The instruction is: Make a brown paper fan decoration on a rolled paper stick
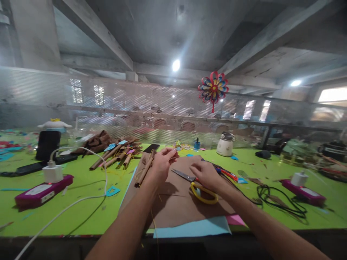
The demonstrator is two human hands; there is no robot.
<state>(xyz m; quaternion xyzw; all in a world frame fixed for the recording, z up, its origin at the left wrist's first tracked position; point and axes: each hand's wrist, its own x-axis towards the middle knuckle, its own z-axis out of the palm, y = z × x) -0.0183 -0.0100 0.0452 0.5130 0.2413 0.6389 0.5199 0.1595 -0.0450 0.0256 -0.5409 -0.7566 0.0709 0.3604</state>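
My left hand (164, 164) is raised over a brown paper sheet (173, 206), thumb and fingers pinched together. What lies between its fingertips is too small to make out. Close beside it is a rolled brown paper tube (146, 169) with yellow thread looped around it, and more yellow thread (153, 218) trails down below the hand. To the right, my right hand (205, 174) has its fingers curled together, with their contents hidden. Scissors with a yellow handle (204, 199) are beneath and beside it, blades (183, 175) pointing left.
Several brown paper rolls (121, 153) lie in a pile at the back left. A white cable (81, 200) runs from a purple power strip (43, 191). Black cable (282, 202) coils at right near another purple strip (303, 192). A white kettle-shaped bottle (225, 145) stands behind.
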